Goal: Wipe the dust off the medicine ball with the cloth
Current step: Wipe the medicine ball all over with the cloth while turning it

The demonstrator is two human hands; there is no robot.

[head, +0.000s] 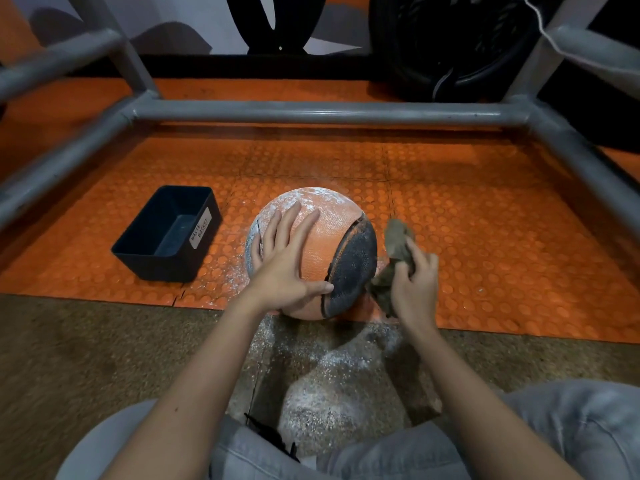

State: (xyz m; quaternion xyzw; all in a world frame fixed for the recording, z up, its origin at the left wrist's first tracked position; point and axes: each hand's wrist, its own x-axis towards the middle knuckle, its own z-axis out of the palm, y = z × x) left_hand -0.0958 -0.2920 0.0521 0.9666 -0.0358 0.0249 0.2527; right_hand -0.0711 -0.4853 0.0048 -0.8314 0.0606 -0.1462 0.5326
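Partly done: medicine ball (pixel 322 237) on the mat, near face clean, white dust beyond the spread flat left hand (pixel 284 261) fingers; right hand (pixel 414 285) grips cloth (pixel 394 258), beside ball

The left hand (pixel 284 265) covers much of the near top of the medicine ball (pixel 332 233), whose underside and far side are out of sight. The right hand (pixel 415 285) hides the middle of the cloth (pixel 398 242), and whether the cloth touches the ball cannot be told. The upper edge cuts off the tyre (pixel 450 46); the grey frame tubes (pixel 311 112) run out at both sides.
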